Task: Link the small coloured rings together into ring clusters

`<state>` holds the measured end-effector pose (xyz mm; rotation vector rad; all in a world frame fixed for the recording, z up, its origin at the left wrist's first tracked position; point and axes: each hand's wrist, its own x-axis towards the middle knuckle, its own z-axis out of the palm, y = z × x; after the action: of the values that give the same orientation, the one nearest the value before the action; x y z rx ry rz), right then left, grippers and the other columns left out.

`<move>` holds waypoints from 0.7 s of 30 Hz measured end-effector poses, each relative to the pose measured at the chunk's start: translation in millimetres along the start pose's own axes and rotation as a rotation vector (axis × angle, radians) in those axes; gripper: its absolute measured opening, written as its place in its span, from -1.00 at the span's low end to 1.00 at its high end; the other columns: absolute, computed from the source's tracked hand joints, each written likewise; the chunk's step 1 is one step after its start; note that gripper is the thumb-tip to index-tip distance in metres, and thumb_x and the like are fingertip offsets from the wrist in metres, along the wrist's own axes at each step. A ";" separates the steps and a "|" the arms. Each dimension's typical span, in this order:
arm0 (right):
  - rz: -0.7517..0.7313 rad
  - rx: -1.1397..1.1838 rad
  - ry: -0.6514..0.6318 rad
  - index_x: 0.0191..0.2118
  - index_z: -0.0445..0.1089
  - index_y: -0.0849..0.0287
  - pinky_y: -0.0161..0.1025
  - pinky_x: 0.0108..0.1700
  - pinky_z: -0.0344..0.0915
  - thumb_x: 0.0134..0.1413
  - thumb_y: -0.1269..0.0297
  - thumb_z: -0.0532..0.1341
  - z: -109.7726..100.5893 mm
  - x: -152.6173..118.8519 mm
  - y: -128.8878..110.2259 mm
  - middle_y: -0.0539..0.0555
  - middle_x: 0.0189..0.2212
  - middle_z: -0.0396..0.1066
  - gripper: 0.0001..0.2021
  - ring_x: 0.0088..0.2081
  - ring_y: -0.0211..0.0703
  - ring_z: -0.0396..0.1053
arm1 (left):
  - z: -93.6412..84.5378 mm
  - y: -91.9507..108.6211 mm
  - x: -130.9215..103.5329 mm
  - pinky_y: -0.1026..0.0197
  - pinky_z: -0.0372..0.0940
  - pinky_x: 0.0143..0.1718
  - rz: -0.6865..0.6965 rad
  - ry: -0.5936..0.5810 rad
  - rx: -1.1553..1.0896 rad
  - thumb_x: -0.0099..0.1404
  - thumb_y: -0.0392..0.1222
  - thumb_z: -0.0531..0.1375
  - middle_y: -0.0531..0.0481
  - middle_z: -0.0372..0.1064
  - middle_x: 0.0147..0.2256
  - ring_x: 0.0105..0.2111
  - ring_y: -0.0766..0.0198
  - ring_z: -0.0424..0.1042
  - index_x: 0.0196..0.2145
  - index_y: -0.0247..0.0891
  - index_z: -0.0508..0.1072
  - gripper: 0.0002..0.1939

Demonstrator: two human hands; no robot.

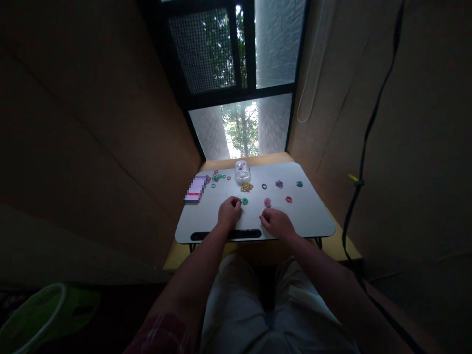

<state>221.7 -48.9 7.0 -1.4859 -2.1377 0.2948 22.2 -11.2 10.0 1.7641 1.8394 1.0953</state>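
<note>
My left hand [230,211] is closed, its thumb and fingertips together at the left edge of a small pile of green hair ties [245,201]. Anything pinched there is too small to make out. My right hand [277,223] rests low over the white lap table [313,221], fingers curled in, just below a pile of pink hair ties [267,202]. Whether it holds something is hidden. Around them lie yellow hair ties [247,187], a dark one [264,187], purple ones [279,184], blue ones [300,184] and red ones [288,199].
A clear plastic jar [242,172] is at the table's back. Mixed hair ties [217,177] are scattered at the back left, beside a phone [196,189]. A black slot [245,234] runs along the front edge. A dark cord [372,123] hangs at right; a green basket [47,314] stands lower left.
</note>
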 end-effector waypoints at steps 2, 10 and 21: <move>-0.004 0.001 0.003 -0.47 0.35 0.14 -0.32 -0.40 -0.02 0.12 0.24 0.11 0.2 0.5 -0.4 -0.02 -0.51 0.38 -0.81 -0.47 -0.28 0.24 | -2.5 -3.6 11.2 0.25 0.23 -0.31 -0.012 0.012 0.060 0.25 -0.08 0.12 -0.01 0.49 -0.37 -0.38 0.29 0.40 -0.32 -0.22 0.50 -0.79; -0.009 -0.064 0.007 -0.49 0.33 0.15 -0.30 -0.40 -0.05 0.13 0.22 0.11 -0.6 4.1 -2.8 -0.01 -0.51 0.38 -0.78 -0.46 -0.27 0.24 | 5.1 -3.5 17.9 0.18 0.24 -0.25 0.091 -0.042 0.206 0.29 -0.03 0.09 -0.07 0.49 -0.25 -0.30 0.22 0.43 -0.22 -0.16 0.52 -0.73; -0.027 -0.071 -0.013 -0.47 0.32 0.15 -0.31 -0.38 -0.06 0.14 0.22 0.09 -0.2 0.7 -2.4 0.00 -0.50 0.38 -0.79 -0.46 -0.28 0.24 | 5.9 5.1 7.7 0.12 0.23 0.02 0.422 -0.068 0.263 0.21 -0.20 0.19 -0.06 0.41 -0.10 -0.08 0.17 0.34 -0.11 -0.15 0.45 -0.73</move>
<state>219.6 -49.2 8.5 -1.4961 -2.1975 0.2219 28.7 -2.6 11.9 2.3907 1.6750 0.9460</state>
